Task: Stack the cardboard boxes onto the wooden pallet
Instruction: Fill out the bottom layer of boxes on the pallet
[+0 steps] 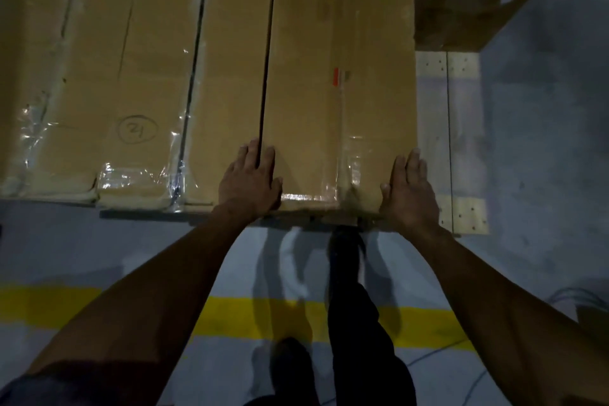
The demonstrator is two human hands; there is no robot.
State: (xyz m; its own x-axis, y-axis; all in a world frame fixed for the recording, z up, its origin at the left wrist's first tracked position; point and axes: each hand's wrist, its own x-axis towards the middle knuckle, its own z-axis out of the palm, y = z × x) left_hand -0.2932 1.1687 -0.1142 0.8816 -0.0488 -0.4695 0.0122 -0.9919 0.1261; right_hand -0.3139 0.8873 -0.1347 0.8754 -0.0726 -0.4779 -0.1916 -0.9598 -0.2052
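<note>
A long brown cardboard box with clear tape and a small red label lies at the right end of a row of boxes on the wooden pallet. My left hand lies flat with straight fingers on the near left corner of this box, across the dark gap to the neighbouring box. My right hand presses with straight fingers against the box's near right edge. Further left sits a box marked with a circled "21".
Bare pallet boards show to the right of the box. A darker box side stands at the back right. The grey floor has a yellow line. My legs and dark shoes are just short of the pallet's front edge.
</note>
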